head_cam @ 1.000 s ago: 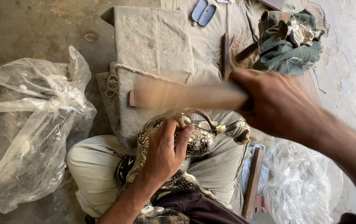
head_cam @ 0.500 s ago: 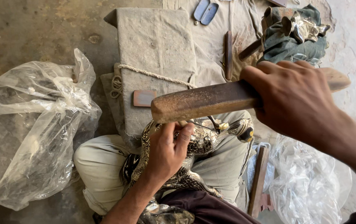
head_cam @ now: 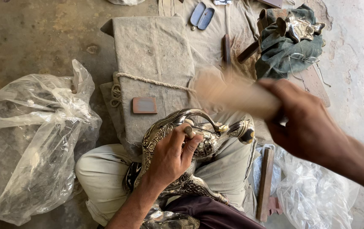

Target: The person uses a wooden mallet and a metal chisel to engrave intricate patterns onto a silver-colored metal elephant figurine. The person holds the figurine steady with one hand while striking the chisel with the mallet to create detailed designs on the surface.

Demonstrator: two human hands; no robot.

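Observation:
My left hand [head_cam: 171, 157] grips a small punch tool [head_cam: 188, 131] and presses it on an engraved, shiny metal jug [head_cam: 199, 140] that lies across my lap. The jug's curved handle [head_cam: 197, 113] points up and its spout end [head_cam: 245, 133] points right. My right hand [head_cam: 307, 123] is shut on a wooden mallet [head_cam: 233, 93], raised above the jug and blurred by motion.
A cloth-wrapped block tied with rope [head_cam: 154, 63] stands ahead of my knees, a small brown tile [head_cam: 144, 105] on it. Clear plastic bags lie at left [head_cam: 29, 140] and lower right [head_cam: 317, 195]. A green cloth with metal pieces [head_cam: 290, 42], wooden sticks [head_cam: 266, 182] and a spectacle case [head_cam: 202, 16] lie around.
The mallet has swung from lying level just over the jug to a raised, blurred position farther right. My left hand stays on the punch and jug.

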